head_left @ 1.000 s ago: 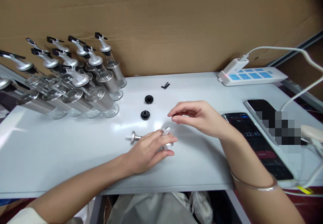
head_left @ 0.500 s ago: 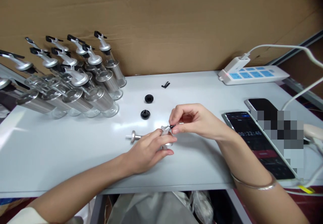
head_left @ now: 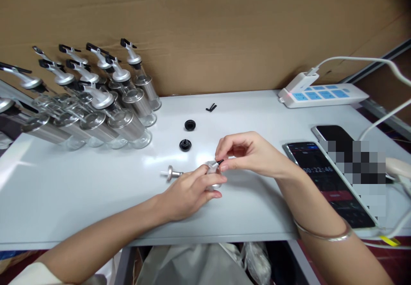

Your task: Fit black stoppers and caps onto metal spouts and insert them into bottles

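My left hand [head_left: 189, 193] is closed around a silver pourer spout [head_left: 212, 165], its tip pointing right; the fingers hide much of it. At that tip, my right hand [head_left: 239, 150] pinches a small black piece [head_left: 220, 161] between thumb and fingertips, touching the spout. Just left of my left hand lies a metal spout part with a clear tube [head_left: 170, 173]. Beyond the hands are two round black stoppers [head_left: 189, 125] and a small black lever piece [head_left: 211, 108], loose on the table.
Several glass bottles [head_left: 130, 126] with silver pourers stand grouped at the left. A white power strip [head_left: 324, 96] with a plugged charger sits at the back right. Two phones [head_left: 330, 186] and white cables lie at the right. Cardboard [head_left: 205, 32] rises behind the table.
My left fingers have turned the spout slightly, and the black piece now sits closer against its tip. Both hands otherwise stay in place.
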Demonstrator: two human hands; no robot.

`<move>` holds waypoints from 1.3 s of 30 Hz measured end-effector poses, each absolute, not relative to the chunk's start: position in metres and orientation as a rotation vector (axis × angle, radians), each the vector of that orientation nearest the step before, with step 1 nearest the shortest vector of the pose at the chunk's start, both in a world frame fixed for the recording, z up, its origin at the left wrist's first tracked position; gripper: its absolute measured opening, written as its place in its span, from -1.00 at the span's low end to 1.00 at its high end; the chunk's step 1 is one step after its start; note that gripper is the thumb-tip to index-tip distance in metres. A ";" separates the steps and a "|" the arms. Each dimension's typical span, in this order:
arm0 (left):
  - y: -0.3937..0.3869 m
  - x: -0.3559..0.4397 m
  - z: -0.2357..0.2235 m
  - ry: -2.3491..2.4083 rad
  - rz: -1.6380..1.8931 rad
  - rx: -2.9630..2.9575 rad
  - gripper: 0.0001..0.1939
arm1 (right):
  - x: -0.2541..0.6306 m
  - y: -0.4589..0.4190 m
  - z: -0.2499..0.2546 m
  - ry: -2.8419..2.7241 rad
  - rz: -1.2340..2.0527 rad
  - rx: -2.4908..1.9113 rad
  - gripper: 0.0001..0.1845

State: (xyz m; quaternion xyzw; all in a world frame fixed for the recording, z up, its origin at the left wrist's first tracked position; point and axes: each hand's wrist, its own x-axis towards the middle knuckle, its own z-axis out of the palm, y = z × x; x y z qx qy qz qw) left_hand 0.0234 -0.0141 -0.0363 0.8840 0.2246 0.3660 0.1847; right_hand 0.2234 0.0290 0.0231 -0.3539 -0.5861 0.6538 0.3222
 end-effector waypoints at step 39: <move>-0.013 0.022 -0.037 0.545 0.930 2.391 -0.81 | 0.224 0.033 0.005 -1.169 2.348 -0.489 -0.86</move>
